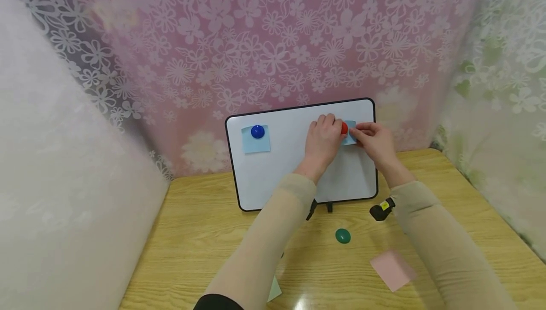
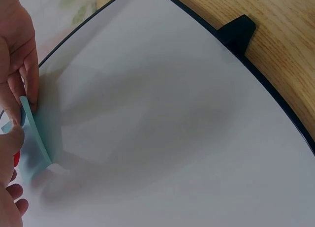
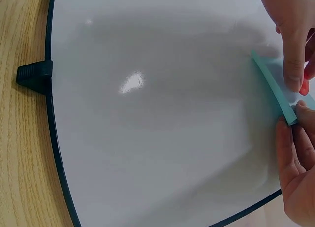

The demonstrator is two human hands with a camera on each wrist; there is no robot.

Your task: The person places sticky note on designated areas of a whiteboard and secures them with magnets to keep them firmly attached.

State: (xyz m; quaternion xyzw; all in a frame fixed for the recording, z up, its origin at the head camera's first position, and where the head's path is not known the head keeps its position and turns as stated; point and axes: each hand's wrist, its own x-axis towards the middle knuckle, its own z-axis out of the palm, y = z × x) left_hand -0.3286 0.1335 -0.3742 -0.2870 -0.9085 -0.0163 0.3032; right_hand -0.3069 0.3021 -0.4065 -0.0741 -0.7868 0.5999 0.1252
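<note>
A whiteboard (image 1: 283, 158) with a black frame stands tilted on the table. At its upper right is a light blue sticky note (image 1: 351, 138), its lower edge curling off the board in the right wrist view. My left hand (image 1: 323, 140) holds a red round magnet (image 1: 344, 128) over that note, the thumb on it; the fingers cover part of the magnet. My right hand (image 1: 377, 143) pinches the note's right edge between thumb and fingers. On the board's upper left, a blue round magnet (image 1: 258, 132) lies over another light blue sticky note (image 1: 256, 146).
In front of the board, a green round magnet (image 1: 343, 236) lies on the wooden table (image 1: 192, 239). A pink sticky note (image 1: 393, 269) is near the right forearm. A pale green note (image 1: 275, 289) is partly hidden by the left forearm. A floral curtain (image 1: 273, 40) hangs behind.
</note>
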